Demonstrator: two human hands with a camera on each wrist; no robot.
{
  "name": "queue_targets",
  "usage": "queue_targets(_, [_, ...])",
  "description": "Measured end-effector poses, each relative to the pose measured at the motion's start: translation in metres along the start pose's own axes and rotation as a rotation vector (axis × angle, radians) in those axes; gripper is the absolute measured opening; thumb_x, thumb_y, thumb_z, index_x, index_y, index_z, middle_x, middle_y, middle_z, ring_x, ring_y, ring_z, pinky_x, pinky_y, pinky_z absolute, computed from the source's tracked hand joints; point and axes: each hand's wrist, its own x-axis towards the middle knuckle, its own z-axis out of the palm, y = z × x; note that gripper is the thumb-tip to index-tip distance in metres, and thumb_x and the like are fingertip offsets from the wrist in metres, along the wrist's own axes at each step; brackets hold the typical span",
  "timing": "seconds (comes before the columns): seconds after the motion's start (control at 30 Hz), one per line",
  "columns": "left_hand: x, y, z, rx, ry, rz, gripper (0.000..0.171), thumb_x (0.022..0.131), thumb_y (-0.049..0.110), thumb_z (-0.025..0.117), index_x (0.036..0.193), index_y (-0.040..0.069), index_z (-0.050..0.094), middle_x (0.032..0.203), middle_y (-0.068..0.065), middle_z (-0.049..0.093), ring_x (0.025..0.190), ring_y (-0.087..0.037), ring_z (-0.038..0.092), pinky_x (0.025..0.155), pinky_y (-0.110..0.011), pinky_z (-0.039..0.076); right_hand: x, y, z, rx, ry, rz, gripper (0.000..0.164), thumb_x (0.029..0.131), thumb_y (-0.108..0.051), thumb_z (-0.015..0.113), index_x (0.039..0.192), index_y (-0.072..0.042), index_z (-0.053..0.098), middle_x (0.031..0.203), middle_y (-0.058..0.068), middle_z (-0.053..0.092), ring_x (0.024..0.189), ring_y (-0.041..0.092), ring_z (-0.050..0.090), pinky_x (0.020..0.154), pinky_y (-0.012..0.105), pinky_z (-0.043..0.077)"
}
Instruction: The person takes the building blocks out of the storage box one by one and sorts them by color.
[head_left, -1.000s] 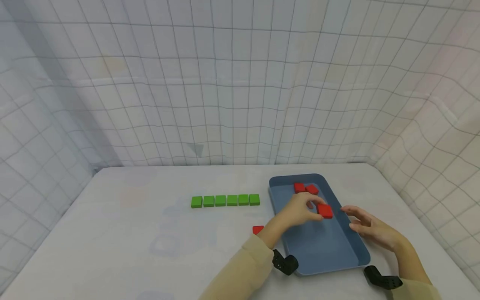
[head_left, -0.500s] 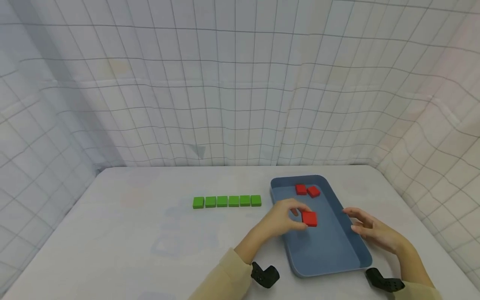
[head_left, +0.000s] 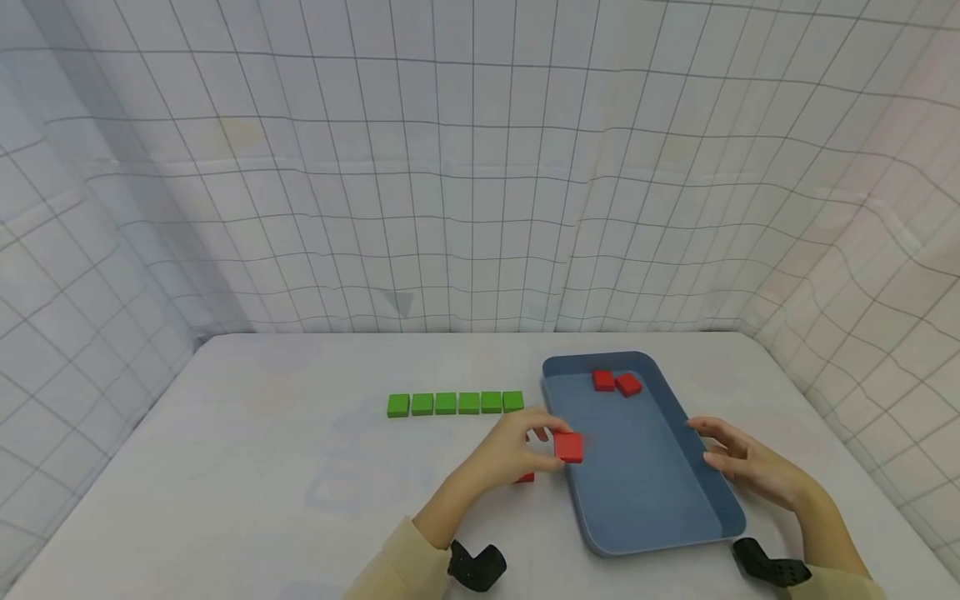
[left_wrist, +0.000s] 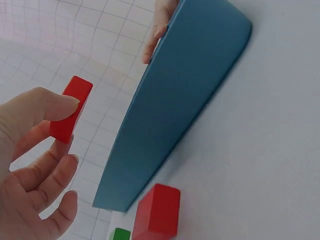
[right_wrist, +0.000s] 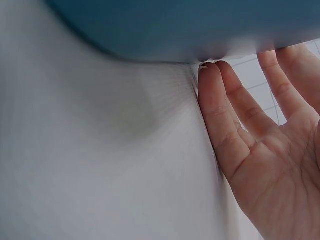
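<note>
Between thumb and fingers, my left hand [head_left: 504,454] pinches a red square block [head_left: 568,447] above the left rim of the blue tray [head_left: 652,508]. The left wrist view shows this held block [left_wrist: 72,107] clear of the tray's side wall [left_wrist: 170,115]. Below the hand, another red block [left_wrist: 157,212] lies on the table beside the tray; the head view has it mostly hidden. My right hand [head_left: 757,468] touches the tray's right side with loosely bent fingers [right_wrist: 215,100]. Two red blocks [head_left: 603,381] lie inside the tray at its far end.
Several green square blocks [head_left: 446,403] form a straight row on the white table [head_left: 247,467], left of the tray. A white grid-patterned curtain [head_left: 480,192] hangs behind the table and along both sides.
From over the middle of the tray, my left hand has moved left with the red block to the tray's left rim. The right hand stays by the tray's side.
</note>
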Motion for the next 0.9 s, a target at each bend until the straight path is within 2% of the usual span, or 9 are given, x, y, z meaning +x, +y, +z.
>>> queue_targets(0.17, [-0.015, -0.015, -0.009, 0.009, 0.037, -0.013, 0.03, 0.073, 0.007, 0.074, 0.103, 0.01, 0.067, 0.097, 0.002, 0.06, 0.084, -0.015, 0.053, 0.066, -0.025, 0.045, 0.0, 0.0, -0.001, -0.003, 0.003, -0.006, 0.053, 0.097, -0.009, 0.041, 0.144, -0.007, 0.017, 0.133, -0.024, 0.023, 0.127, 0.055, -0.01, 0.086, 0.01, 0.035])
queue_targets(0.4, [-0.034, -0.033, -0.022, 0.032, 0.059, -0.03, 0.032, 0.072, 0.005, 0.074, 0.104, 0.01, 0.067, 0.1, 0.001, 0.061, 0.082, -0.018, 0.054, 0.071, -0.03, 0.044, 0.0, 0.001, -0.001, -0.009, 0.012, -0.008, 0.054, 0.097, -0.009, 0.042, 0.143, -0.004, 0.016, 0.129, -0.027, 0.024, 0.127, 0.056, -0.01, 0.086, 0.01, 0.035])
queue_targets(0.6, [-0.048, -0.043, -0.035, 0.052, 0.056, -0.053, 0.031, 0.072, 0.006, 0.075, 0.102, 0.011, 0.067, 0.096, 0.003, 0.062, 0.082, -0.019, 0.054, 0.071, -0.03, 0.045, -0.001, 0.001, -0.001, 0.0, -0.002, 0.003, 0.053, 0.097, -0.01, 0.041, 0.145, -0.01, 0.017, 0.137, -0.017, 0.021, 0.127, 0.056, -0.011, 0.086, 0.009, 0.034])
queue_targets(0.73, [-0.053, -0.047, -0.037, 0.075, 0.04, -0.069, 0.03, 0.072, 0.005, 0.075, 0.1, 0.008, 0.067, 0.095, 0.001, 0.062, 0.081, -0.019, 0.054, 0.072, -0.029, 0.046, -0.001, 0.002, -0.001, 0.0, -0.004, 0.007, 0.053, 0.097, -0.01, 0.041, 0.145, -0.014, 0.019, 0.142, -0.01, 0.018, 0.127, 0.055, -0.012, 0.086, 0.009, 0.034])
queue_targets(0.9, [-0.056, -0.05, -0.036, 0.102, 0.032, -0.092, 0.029, 0.071, 0.004, 0.074, 0.099, 0.006, 0.067, 0.093, 0.0, 0.061, 0.079, -0.018, 0.053, 0.071, -0.027, 0.044, 0.0, 0.002, -0.002, 0.008, -0.001, 0.002, 0.053, 0.097, -0.009, 0.041, 0.145, -0.009, 0.017, 0.135, -0.022, 0.022, 0.127, 0.055, -0.011, 0.086, 0.01, 0.035])
